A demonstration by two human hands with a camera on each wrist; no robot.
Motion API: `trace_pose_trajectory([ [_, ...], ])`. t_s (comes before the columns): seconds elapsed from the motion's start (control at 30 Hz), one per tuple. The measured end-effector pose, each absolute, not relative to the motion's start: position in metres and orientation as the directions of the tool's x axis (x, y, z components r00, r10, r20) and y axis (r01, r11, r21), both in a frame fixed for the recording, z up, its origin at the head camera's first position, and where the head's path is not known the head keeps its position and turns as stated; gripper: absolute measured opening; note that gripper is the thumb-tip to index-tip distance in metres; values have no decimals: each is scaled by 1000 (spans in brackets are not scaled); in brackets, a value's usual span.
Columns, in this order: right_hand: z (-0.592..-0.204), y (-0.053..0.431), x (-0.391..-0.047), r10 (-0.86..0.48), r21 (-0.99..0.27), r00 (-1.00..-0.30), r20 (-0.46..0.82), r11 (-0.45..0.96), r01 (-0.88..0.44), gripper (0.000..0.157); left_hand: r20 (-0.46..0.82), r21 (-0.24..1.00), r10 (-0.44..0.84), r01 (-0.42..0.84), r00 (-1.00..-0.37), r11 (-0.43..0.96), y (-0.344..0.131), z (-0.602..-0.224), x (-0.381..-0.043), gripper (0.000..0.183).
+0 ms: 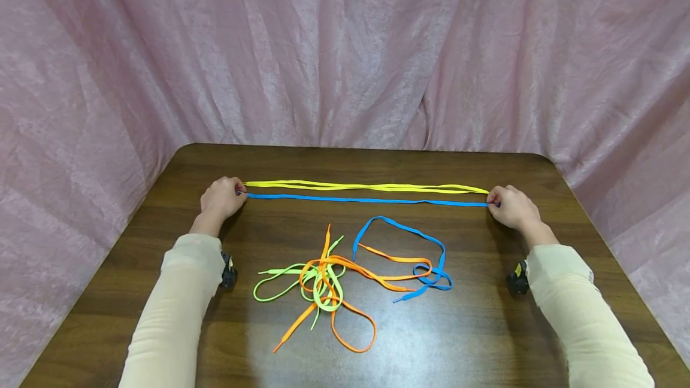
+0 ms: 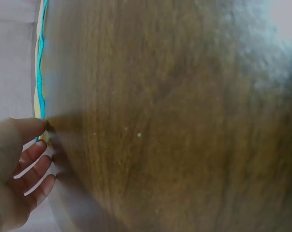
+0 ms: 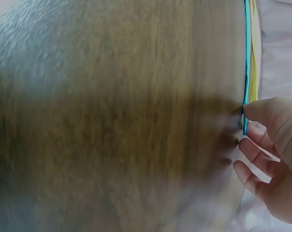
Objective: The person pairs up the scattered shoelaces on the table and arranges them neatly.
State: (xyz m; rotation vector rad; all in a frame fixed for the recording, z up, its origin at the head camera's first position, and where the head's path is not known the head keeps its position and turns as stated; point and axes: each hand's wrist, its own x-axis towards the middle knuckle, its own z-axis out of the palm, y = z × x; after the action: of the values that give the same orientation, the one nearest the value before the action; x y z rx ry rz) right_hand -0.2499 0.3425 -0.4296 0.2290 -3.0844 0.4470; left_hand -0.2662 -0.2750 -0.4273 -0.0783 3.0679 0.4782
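A flat blue shoelace (image 1: 366, 200) runs straight across the far part of the table between both hands. My left hand (image 1: 222, 197) pinches its left end between thumb and forefinger, the other fingers loosely bent in the left wrist view. At the opposite end my right hand (image 1: 513, 205) pinches the lace, and a short tip of it shows below the thumb in the right wrist view. Just behind lie yellow shoelace strands (image 1: 345, 187), stretched lengthwise almost parallel to the blue one. Their ends reach right to the fingers of each hand.
Nearer on the brown wooden table (image 1: 431, 352) lies a loose tangle of orange shoelace (image 1: 293, 329) and lime-green shoelace (image 1: 277, 271). Another blue shoelace (image 1: 444, 256) curls to their right, crossing the orange. A pink curtain (image 1: 345, 52) hangs behind the table's far edge.
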Motion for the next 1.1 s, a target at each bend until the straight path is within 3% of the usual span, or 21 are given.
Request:
trace_pose_trajectory([
  [0.37,-417,343,-240,-234,-260,-971,-41,941,-216,29,-133,309,9,-33,-991,951,-281,-416,-259,35],
  [0.57,-406,341,-230,-253,-246,-966,-61,941,-231,31,-163,302,52,0,-985,953,-280,-406,-253,39],
  [1.1,-390,317,-206,-412,-170,-890,194,880,-444,30,-51,222,234,217,-971,951,-232,-373,-242,44],
])
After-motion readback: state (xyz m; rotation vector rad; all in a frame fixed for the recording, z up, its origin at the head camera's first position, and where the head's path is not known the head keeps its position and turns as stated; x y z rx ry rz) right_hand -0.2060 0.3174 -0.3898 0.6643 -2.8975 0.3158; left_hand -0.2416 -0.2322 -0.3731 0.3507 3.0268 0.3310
